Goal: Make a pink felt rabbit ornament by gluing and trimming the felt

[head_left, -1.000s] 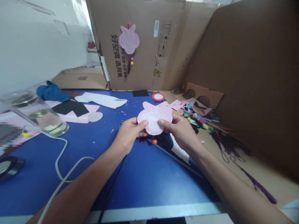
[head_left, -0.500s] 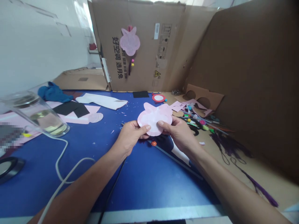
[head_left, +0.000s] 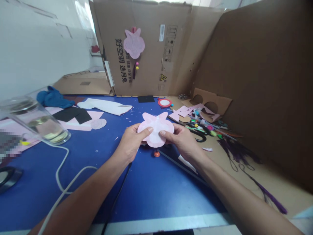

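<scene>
Pink paper cutout point(head_left: 156, 138) held between two hands over the desk point(head_left: 146, 195).
Left hand point(head_left: 130, 142): fingers pinch the cutout at nine o'clock, thumb on its face. Right hand point(head_left: 184, 142): fingers pinch it at three o'clock, likewise. Orange bead point(head_left: 156, 153) sits just below, at six o'clock. Similar pink cutout point(head_left: 134, 45) is on the cardboard panel point(head_left: 149, 68), at eleven o'clock.

- My left hand point(head_left: 132, 142) is bare, ungloved skin, slim-fingered, its thumb point(head_left: 146, 131) tipped with a short, rounded nail.
- My right hand point(head_left: 183, 138) matches: bare, slim-fingered.
- My left forearm point(head_left: 100, 182) is bare, smooth, tapering towards a narrow wrist.
- My right forearm point(head_left: 227, 182) is bare too; whether the blurred, pale patch point(head_left: 305, 213) beside it is sleeve cloth, I cannot tell.
</scene>
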A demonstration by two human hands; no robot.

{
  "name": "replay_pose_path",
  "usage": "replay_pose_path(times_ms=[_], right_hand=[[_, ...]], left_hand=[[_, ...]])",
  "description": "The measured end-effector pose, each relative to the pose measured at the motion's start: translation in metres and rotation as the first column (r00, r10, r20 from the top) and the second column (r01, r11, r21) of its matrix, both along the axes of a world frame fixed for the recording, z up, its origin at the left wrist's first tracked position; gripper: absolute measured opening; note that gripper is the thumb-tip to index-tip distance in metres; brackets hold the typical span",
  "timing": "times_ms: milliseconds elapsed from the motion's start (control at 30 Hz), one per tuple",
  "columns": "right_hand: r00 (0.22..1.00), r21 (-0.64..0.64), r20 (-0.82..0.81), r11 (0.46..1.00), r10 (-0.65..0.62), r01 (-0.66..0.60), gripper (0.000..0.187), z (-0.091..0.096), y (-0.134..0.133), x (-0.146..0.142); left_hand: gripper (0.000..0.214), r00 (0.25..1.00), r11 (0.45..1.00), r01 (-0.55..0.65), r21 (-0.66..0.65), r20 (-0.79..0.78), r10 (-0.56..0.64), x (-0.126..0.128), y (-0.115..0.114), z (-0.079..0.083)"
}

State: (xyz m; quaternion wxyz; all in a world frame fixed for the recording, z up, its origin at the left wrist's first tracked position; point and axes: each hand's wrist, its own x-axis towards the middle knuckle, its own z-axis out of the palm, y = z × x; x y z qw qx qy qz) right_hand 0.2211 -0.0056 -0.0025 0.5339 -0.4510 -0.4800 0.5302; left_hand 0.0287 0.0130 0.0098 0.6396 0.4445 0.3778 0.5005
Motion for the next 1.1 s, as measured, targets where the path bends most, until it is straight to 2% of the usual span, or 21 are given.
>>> replay_pose_path(times_ms=[233, 400, 533, 733, 933, 1100], right_hand=[[1.000, 0.018, -0.012, 1.000, 0.017, -0.017, 0.038, 0.0039, -0.0037, -0.0045], [0.997, 0.009, 0.042, 0.998, 0.069, -0.070, 0.033, 0.0036, -0.0048, -0.0059], [0.994, -0.029, 0.047, 0.995, 0.095, -0.094, 0.036, 0.0027, -0.0064, -0.0078], [0.985, -0.016, 0.081, 0.988, 0.152, -0.151, 0.039, 0.0034, -0.0075, -0.0072], [0.993, 0.007, 0.048, 0.994, 0.110, -0.111, 0.038, 0.0025, -0.0059, -0.0071], [0.992, 0.020, 0.067, 0.994, 0.110, -0.112, 0.035, 0.0007, -0.0047, -0.0074]], left_hand=[[0.042, 0.997, 0.998, -0.058, 0.017, 0.056, 0.057, -0.0023, 0.0042, -0.0015], [0.047, 0.996, 0.998, -0.061, -0.033, 0.070, 0.063, -0.0024, 0.0035, 0.0031], [0.045, 0.996, 0.996, -0.078, -0.037, 0.045, 0.080, -0.0015, 0.0023, 0.0031], [0.047, 0.994, 0.994, -0.090, -0.056, 0.059, 0.093, -0.0014, 0.0025, 0.0025], [0.048, 0.997, 0.999, -0.046, -0.029, 0.061, 0.047, -0.0014, 0.0017, 0.0000], [0.046, 0.995, 0.998, -0.057, -0.028, 0.085, 0.059, -0.0012, 0.0018, 0.0007]])
